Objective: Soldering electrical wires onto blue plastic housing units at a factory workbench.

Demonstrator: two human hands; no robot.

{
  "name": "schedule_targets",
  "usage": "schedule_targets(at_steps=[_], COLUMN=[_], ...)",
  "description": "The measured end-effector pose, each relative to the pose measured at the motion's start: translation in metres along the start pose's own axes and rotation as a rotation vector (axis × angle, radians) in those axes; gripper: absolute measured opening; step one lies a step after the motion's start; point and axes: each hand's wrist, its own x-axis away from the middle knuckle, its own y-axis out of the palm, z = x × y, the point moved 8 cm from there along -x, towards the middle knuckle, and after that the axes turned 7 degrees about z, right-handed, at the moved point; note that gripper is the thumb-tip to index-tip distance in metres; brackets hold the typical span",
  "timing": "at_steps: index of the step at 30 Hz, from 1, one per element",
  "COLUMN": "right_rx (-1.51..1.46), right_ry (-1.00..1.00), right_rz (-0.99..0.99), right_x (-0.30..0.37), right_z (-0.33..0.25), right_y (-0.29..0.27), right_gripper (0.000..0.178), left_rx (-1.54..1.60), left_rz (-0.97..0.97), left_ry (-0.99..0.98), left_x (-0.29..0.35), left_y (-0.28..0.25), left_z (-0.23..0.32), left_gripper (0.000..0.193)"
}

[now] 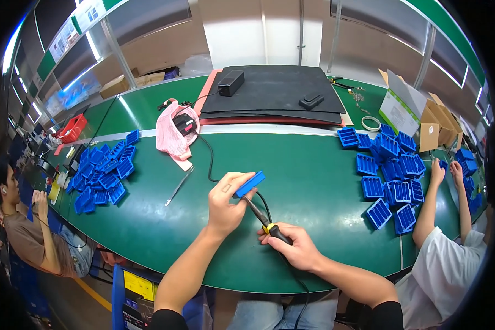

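Above the middle of the bench, my left hand (228, 201) grips a small blue plastic tray (251, 184), tilted, its slotted face not plainly visible. My right hand (294, 242) is closed around the black-and-yellow handle of a corded soldering iron (257, 212). The iron's metal shaft points up and left, its end close under the tray near my left fingers. Whether the tip touches the plastic I cannot tell. A black cord runs from the handle down past the front edge.
Blue slotted trays lie heaped at left (102, 173) and right (393, 159). A pink cloth (173, 135), tweezers (180, 186) and black sheets (275, 93) lie farther back. Tape roll (371, 123) and cartons (404, 104) stand back right. Other people sit on both sides.
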Motion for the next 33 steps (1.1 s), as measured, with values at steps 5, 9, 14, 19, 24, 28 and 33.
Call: schedule_targets(at_steps=[5, 9, 14, 19, 24, 28, 33], right_rx=[0.004, 0.043, 0.050, 0.049, 0.082, 0.092, 0.056], right_ry=[0.033, 0.069, 0.013, -0.010, 0.013, 0.037, -0.082], right_rz=[0.008, 0.023, -0.002, -0.008, -0.035, -0.031, -0.023], right_x=[0.000, 0.000, -0.001, -0.001, 0.001, 0.000, -0.003], right_z=[-0.001, 0.000, -0.001, -0.003, -0.002, -0.002, -0.003], right_y=[0.000, -0.001, -0.002, -0.002, -0.002, -0.002, -0.003], right_gripper=[0.016, 0.016, 0.016, 0.016, 0.016, 0.016, 0.017], left_rx=[-0.027, -0.020, 0.015, 0.022, 0.014, 0.023, -0.011], left_rz=[-0.009, -0.002, -0.040, -0.054, -0.039, -0.060, -0.043], left_ry=[0.031, 0.052, 0.036, 0.017, -0.004, -0.003, 0.065], left_x=[0.000, 0.000, 0.000, 0.000, 0.002, 0.000, -0.009], left_y=[0.000, 0.000, 0.002, 0.001, 0.000, 0.001, -0.008], left_z=[0.002, 0.003, 0.001, 0.000, -0.001, -0.005, -0.008], left_gripper=[0.035, 0.035, 0.036, 0.037, 0.037, 0.036, 0.030])
